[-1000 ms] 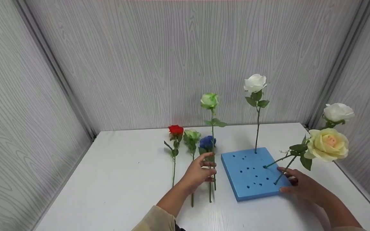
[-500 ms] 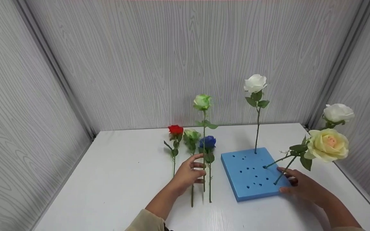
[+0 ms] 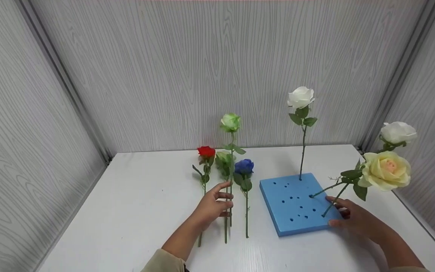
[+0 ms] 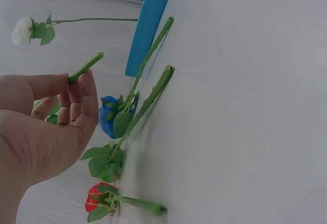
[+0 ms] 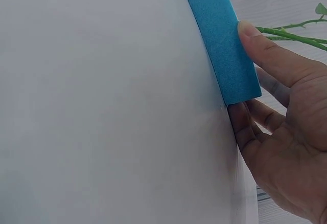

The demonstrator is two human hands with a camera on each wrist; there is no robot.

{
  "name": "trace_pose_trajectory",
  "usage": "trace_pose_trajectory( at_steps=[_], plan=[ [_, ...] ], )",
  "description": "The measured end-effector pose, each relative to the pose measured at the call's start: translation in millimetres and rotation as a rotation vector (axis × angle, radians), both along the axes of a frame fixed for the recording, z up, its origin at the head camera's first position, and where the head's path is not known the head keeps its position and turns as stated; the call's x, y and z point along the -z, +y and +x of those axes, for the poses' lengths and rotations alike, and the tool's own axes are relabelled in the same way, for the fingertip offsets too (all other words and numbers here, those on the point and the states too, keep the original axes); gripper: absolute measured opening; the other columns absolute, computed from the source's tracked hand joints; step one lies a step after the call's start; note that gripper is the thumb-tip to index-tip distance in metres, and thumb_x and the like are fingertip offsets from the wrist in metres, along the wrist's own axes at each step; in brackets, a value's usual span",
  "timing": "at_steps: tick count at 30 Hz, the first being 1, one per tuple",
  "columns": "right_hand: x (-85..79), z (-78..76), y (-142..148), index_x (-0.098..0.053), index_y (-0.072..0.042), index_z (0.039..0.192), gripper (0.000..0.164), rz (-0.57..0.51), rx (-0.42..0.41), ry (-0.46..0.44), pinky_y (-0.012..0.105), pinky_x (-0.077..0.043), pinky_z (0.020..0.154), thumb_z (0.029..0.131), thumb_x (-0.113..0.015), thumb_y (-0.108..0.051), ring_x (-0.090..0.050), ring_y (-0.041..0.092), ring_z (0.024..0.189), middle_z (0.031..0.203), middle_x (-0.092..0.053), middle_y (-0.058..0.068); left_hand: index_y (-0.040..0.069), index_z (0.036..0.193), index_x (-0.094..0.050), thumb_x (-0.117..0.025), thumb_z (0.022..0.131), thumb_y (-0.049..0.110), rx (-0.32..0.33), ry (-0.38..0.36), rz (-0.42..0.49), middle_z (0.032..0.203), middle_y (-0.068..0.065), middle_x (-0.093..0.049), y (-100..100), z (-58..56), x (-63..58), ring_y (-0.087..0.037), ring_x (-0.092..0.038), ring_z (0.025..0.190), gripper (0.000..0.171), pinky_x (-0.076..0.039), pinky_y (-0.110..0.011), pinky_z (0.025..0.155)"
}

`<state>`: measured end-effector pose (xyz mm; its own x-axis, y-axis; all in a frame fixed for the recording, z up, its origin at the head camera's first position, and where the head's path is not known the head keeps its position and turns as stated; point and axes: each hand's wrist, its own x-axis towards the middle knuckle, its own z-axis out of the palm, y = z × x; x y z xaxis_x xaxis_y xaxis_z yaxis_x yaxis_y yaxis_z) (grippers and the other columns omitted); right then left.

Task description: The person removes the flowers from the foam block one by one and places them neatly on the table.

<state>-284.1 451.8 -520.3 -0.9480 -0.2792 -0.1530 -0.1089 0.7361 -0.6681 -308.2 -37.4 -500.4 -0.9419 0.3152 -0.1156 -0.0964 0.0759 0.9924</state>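
My left hand (image 3: 210, 208) pinches the stem of a green-and-white rose (image 3: 230, 122) and holds it upright over the lying flowers. In the left wrist view, the cut end of that stem (image 4: 91, 64) sticks out past the thumb and fingers. On the right, my right hand (image 3: 357, 221) grips the near right edge of a blue foam block (image 3: 281, 213) with many holes. The right wrist view has the thumb on the block's upper edge and fingers at its underside. A white rose (image 3: 300, 97) stands upright in the block; a yellow rose (image 3: 386, 170) leans out rightward.
On the white table (image 3: 134, 215) lie a red rose (image 3: 206, 152), a pale green rose (image 3: 223, 158) and a blue rose (image 3: 244, 166), stems toward me. Another white rose (image 3: 398, 132) leans beyond the yellow one. Grey wood-grain panels (image 3: 164, 75) enclose the table.
My left hand has carried the upright green-and-white rose leftward, from over the blue rose to over the lying pale green one. My right hand and the block have stayed put.
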Motion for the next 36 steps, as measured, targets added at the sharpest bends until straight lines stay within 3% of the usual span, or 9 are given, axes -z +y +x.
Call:
trace_pose_trajectory(
  at_steps=[8, 18, 27, 36],
  plan=[
    [1.3, -1.2, 1, -0.033, -0.007, 0.169, 0.089, -0.024, 0.007, -0.028, 0.057, -0.051, 0.109, 0.1, -0.078, -0.04, -0.058, 0.046, 0.136, 0.151, -0.054, 0.033, 0.021, 0.163, -0.047, -0.068, 0.103, 0.004, -0.007, 0.005, -0.042, 0.149, -0.026, -0.057, -14, 4.1, 1.4, -0.033, -0.069, 0.12, 0.066, -0.067, -0.041, 0.089],
    [0.8, -1.0, 0, -0.032, -0.008, 0.169, 0.09, 0.012, 0.006, -0.014, 0.062, -0.05, 0.111, 0.1, -0.078, -0.043, -0.06, 0.046, 0.135, 0.15, -0.055, 0.033, 0.019, 0.163, -0.047, -0.066, 0.103, 0.002, -0.025, -0.021, -0.05, 0.149, -0.026, -0.058, -31, 7.9, 1.3, -0.035, -0.068, 0.122, 0.065, -0.067, -0.041, 0.088],
    [0.1, -1.7, 0, -0.031, -0.01, 0.17, 0.094, 0.03, 0.021, -0.035, 0.066, -0.049, 0.113, 0.098, -0.079, -0.046, -0.058, 0.048, 0.136, 0.151, -0.054, 0.033, 0.019, 0.162, -0.048, -0.066, 0.104, 0.001, -0.049, -0.026, -0.049, 0.147, -0.027, -0.056, -47, 7.9, 4.2, -0.022, -0.066, 0.107, 0.064, -0.066, -0.036, 0.082],
    [-0.9, -1.0, 0, -0.033, -0.009, 0.169, 0.092, 0.027, 0.02, -0.023, 0.064, -0.05, 0.112, 0.098, -0.08, -0.044, -0.059, 0.046, 0.134, 0.15, -0.056, 0.032, 0.018, 0.164, -0.046, -0.065, 0.105, 0.001, -0.055, -0.032, -0.071, 0.151, -0.028, -0.054, -63, 11.0, 5.4, -0.024, -0.067, 0.108, 0.064, -0.065, -0.036, 0.081]
  ],
)
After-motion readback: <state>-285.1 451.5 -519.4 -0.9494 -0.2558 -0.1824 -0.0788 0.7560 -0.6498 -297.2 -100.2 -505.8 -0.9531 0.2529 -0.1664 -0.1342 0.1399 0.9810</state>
